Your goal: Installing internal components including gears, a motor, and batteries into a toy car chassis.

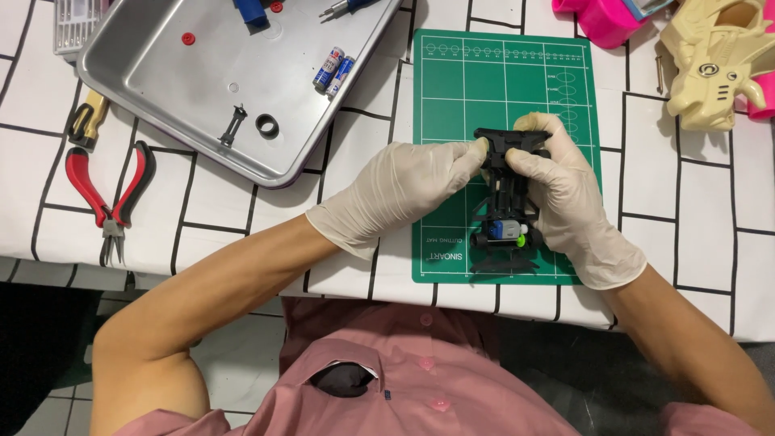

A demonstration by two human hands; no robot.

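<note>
1. Both gloved hands are working on a small black toy car chassis (510,190) that's sitting over the green cutting mat (452,121), roughly in the middle of the surface (702,210) with the black-lined white cloth.
2. The left hand (395,194) is coming in from the side, its fingers (476,152) pinched together on the chassis's far left corner.
3. The right hand (569,202) is wrapping around the right side, fingers clamped on the frame, thumb pressing near the top edge.
4. The chassis is looking pretty stripped: no body shell and no wheels on it, and a little silver-blue motor (504,230) with a bright green gear (523,239) beside it is showing at the near end.
5. Loose bits are sitting in the metal tray (145,73) up left: two small batteries (333,70), a black ring (267,126), a thin black shaft piece (233,125), a couple of red dots that might be tiny caps, hard to tell from here.
6. So teardown-wise the batteries are out, while the motor and gear are still in the frame.
7. Red-handled pliers (109,194) and a yellow-handled tool (87,117) are lying left of the tray, untouched. A cream plastic toy part (714,69) and a pink piece (601,20) are sitting top right.
</note>
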